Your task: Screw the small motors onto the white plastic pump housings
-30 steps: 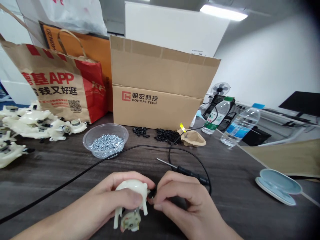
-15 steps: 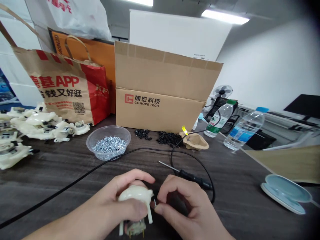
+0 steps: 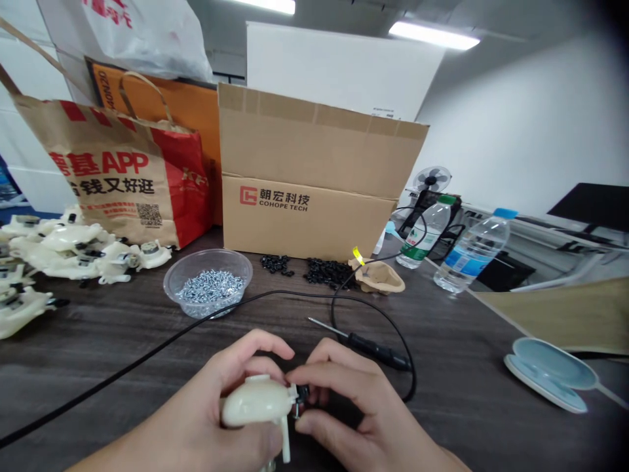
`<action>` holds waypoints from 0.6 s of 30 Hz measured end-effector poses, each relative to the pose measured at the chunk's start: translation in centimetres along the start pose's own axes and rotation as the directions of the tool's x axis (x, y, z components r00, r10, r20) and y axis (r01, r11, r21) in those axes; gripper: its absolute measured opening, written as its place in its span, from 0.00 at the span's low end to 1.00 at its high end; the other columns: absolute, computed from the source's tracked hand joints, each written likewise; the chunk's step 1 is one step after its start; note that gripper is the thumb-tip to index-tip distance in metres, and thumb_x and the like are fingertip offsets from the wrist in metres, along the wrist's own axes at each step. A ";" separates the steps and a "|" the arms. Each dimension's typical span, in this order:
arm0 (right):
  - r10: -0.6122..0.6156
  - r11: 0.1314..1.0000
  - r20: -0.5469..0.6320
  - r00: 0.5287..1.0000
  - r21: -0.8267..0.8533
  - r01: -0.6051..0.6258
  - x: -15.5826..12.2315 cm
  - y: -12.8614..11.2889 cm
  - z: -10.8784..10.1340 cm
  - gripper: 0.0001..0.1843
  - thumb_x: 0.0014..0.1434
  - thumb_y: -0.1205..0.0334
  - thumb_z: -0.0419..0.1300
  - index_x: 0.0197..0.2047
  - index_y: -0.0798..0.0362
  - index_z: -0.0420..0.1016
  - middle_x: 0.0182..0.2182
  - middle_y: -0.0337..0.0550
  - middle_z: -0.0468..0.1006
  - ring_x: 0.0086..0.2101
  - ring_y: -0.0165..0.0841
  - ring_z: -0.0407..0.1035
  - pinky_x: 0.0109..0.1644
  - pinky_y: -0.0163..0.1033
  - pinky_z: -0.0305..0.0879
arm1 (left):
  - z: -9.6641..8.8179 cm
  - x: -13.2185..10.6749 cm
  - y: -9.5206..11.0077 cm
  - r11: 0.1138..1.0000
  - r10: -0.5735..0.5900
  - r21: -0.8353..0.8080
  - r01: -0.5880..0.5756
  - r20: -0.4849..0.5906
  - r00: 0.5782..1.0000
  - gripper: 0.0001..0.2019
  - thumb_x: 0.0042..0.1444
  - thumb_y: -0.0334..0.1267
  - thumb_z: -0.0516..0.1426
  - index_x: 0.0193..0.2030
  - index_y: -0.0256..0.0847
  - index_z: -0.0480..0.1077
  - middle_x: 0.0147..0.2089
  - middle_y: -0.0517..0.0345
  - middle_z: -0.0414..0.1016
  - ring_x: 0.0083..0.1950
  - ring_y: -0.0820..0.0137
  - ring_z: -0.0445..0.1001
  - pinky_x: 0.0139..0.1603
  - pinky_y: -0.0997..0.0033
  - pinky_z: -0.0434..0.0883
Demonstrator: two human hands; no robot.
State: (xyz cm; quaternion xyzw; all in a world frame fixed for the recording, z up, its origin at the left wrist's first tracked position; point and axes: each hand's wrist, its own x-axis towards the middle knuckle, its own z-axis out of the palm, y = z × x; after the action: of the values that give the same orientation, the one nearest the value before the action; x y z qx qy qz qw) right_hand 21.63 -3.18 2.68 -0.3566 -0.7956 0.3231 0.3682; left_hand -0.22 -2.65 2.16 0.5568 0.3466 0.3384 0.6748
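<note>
My left hand (image 3: 216,406) is closed around a cream plastic housing (image 3: 255,403) with thin legs, held low over the dark wooden table (image 3: 122,341). My right hand (image 3: 348,410) pinches a small dark part (image 3: 301,393) against the right end of the housing, thumb and forefinger pressed together. A black-handled screwdriver (image 3: 368,346) lies on the table just beyond my right hand. A clear plastic bowl of silver screws (image 3: 208,282) stands further back on the left.
A black cable (image 3: 162,344) runs across the table and loops by the screwdriver. Several cream housings (image 3: 63,252) are piled at the left. Behind stand a cardboard box (image 3: 314,177), a paper bag (image 3: 108,170), black small parts (image 3: 329,270), two water bottles (image 3: 472,252) and a light blue case (image 3: 548,364).
The housing has turned in my left hand so its rounded side faces up. My right fingers have closed in on its right end with the small dark part.
</note>
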 end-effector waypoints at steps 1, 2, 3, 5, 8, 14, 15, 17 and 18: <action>-0.001 1.000 -0.013 1.000 0.012 0.001 -0.1 0.1 0.1 0.14 0.59 0.71 0.70 0.47 0.45 0.83 0.34 0.38 0.74 0.35 0.32 0.70 0.39 0.35 0.67 | 0.0 0.0 0.0 1.000 -0.001 -0.008 0.001 0.002 1.000 0.25 0.48 0.35 0.67 0.54 0.47 0.67 0.39 0.64 0.74 0.30 0.76 0.62 0.31 0.74 0.56; 0.003 1.000 -0.036 0.999 0.026 -0.002 -0.1 0.2 0.1 0.15 0.57 0.70 0.72 0.47 0.45 0.82 0.34 0.37 0.74 0.34 0.31 0.70 0.39 0.34 0.68 | 0.0 0.0 0.0 1.000 -0.004 -0.021 0.004 0.005 1.000 0.26 0.48 0.36 0.68 0.54 0.47 0.68 0.40 0.64 0.75 0.31 0.76 0.62 0.31 0.74 0.57; 0.012 0.999 -0.063 0.998 0.033 -0.010 -0.1 0.2 0.3 0.17 0.55 0.70 0.74 0.46 0.46 0.81 0.33 0.36 0.75 0.33 0.31 0.70 0.38 0.33 0.68 | 0.0 0.0 0.0 0.999 -0.008 -0.039 0.008 0.011 1.000 0.26 0.48 0.37 0.68 0.54 0.47 0.68 0.41 0.62 0.75 0.32 0.76 0.64 0.32 0.74 0.58; 0.025 1.000 -0.107 0.994 0.021 -0.023 -0.2 0.3 0.5 0.17 0.52 0.71 0.75 0.43 0.47 0.79 0.31 0.34 0.76 0.31 0.30 0.70 0.37 0.32 0.68 | 0.0 0.0 0.1 0.997 -0.017 -0.073 0.018 0.019 1.000 0.26 0.47 0.39 0.69 0.54 0.46 0.68 0.43 0.60 0.76 0.34 0.74 0.66 0.35 0.73 0.60; -0.012 1.000 -0.132 0.991 -0.022 0.009 -0.1 0.3 0.6 0.13 0.54 0.70 0.74 0.40 0.48 0.78 0.30 0.34 0.78 0.30 0.29 0.70 0.35 0.32 0.68 | 0.0 0.0 0.3 0.993 -0.048 -0.109 0.049 0.018 0.999 0.27 0.46 0.39 0.70 0.54 0.46 0.69 0.42 0.60 0.76 0.34 0.72 0.68 0.36 0.72 0.62; -0.149 0.988 -0.177 0.973 -0.057 0.141 0.1 0.3 0.5 0.14 0.56 0.71 0.70 0.45 0.49 0.80 0.34 0.40 0.81 0.31 0.31 0.73 0.35 0.34 0.72 | -0.4 0.1 -0.1 0.986 -0.057 -0.158 0.060 0.020 0.998 0.27 0.47 0.43 0.72 0.53 0.46 0.71 0.43 0.59 0.75 0.37 0.70 0.68 0.38 0.71 0.63; -0.152 0.988 -0.196 0.969 -0.066 0.142 0.1 0.3 0.5 0.15 0.55 0.72 0.70 0.45 0.49 0.79 0.34 0.40 0.81 0.30 0.31 0.73 0.35 0.34 0.72 | -0.4 0.2 -0.2 0.985 -0.056 -0.164 0.058 0.021 0.998 0.27 0.47 0.44 0.72 0.53 0.46 0.71 0.43 0.59 0.75 0.38 0.70 0.68 0.39 0.71 0.63; -0.171 0.985 -0.217 0.961 -0.074 0.159 0.1 0.2 0.5 0.15 0.56 0.75 0.69 0.43 0.49 0.79 0.35 0.39 0.83 0.32 0.31 0.76 0.37 0.33 0.74 | -0.4 0.3 -0.4 0.982 -0.050 -0.180 0.053 0.017 0.999 0.27 0.47 0.45 0.72 0.53 0.46 0.72 0.43 0.58 0.75 0.39 0.68 0.69 0.40 0.70 0.63; -0.188 0.982 -0.216 0.958 -0.075 0.176 0.1 0.1 0.4 0.14 0.56 0.75 0.68 0.43 0.49 0.79 0.36 0.40 0.84 0.33 0.31 0.77 0.38 0.32 0.74 | -0.4 0.3 -0.5 0.981 -0.049 -0.188 0.051 0.014 0.999 0.27 0.47 0.45 0.71 0.53 0.46 0.72 0.43 0.58 0.75 0.40 0.67 0.69 0.40 0.70 0.64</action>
State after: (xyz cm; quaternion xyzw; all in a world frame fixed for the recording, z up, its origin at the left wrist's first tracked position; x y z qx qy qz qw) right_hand 21.24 -3.12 2.41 -0.3255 -0.7874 0.2241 0.4732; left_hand -0.40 -2.22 1.60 0.4832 0.3238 0.3500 0.7343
